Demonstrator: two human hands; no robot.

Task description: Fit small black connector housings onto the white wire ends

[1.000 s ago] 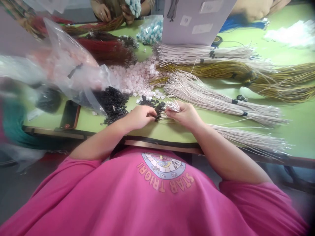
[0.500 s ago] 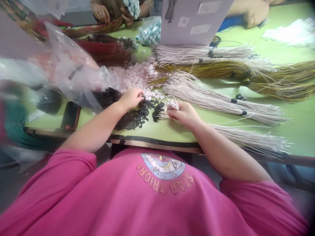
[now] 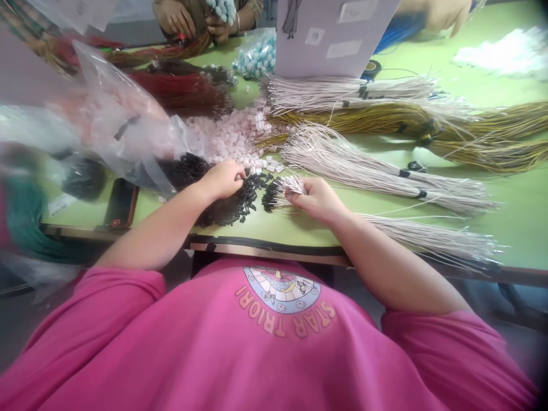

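My right hand is closed around a bundle of thin pale wires whose ends carry small black connectors. My left hand rests with fingers curled on a pile of loose black connectors, its fingertips pinched near the edge of a pile of pink connectors. What the fingertips pinch is too small to make out. Both hands are over the green table, close to its front edge.
Long bundles of pale wires and yellow-brown wires lie to the right. A clear plastic bag and a dark phone lie left. A white card stands behind. Other people's hands work at the far side.
My left hand left the wire ends at my right hand and moved up-left onto the black connector pile. My right hand kept hold of the wire bundle and shifted slightly left.
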